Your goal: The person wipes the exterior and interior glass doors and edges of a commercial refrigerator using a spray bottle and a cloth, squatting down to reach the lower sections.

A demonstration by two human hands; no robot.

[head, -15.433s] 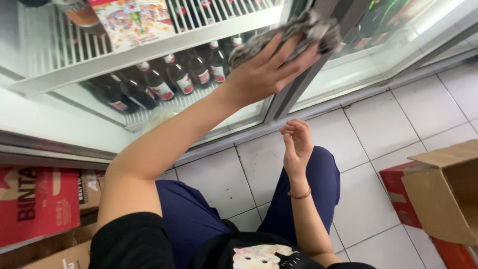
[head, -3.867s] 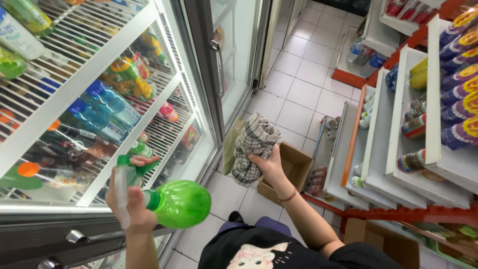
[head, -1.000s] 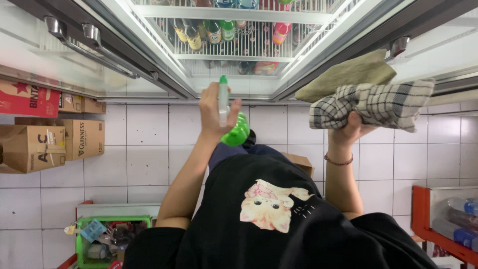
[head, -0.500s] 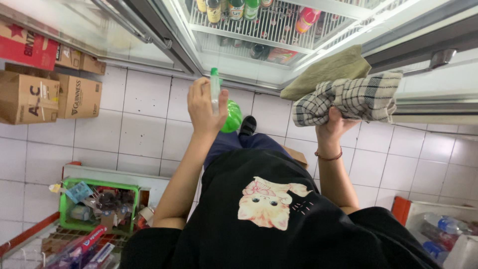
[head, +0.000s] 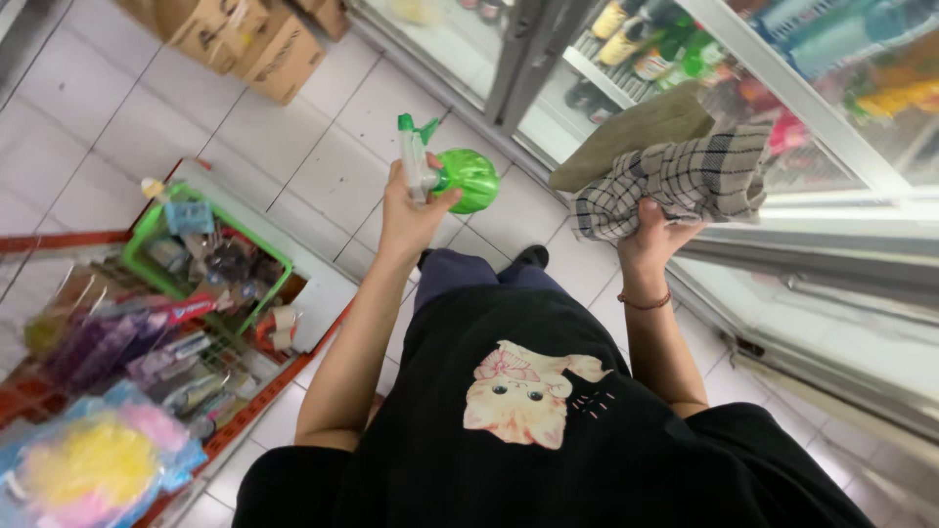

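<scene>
Spray bottle (head: 452, 176), green with a white trigger head, sits clasped in the left hand (head: 411, 210), raised over the tiled floor (head: 323, 147). Right hand (head: 653, 235) grips a checked cloth (head: 685, 181) and a tan cloth (head: 631, 137) beside the cooler door (head: 831, 117). Compared with half a second ago, the view has swung: boxes (head: 264, 44) now lie top left, the green basket (head: 210, 244) higher.

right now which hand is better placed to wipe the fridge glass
Right. The right hand holds the checked cloth up beside the glass door; the left hand holds the green spray bottle over the floor.
</scene>
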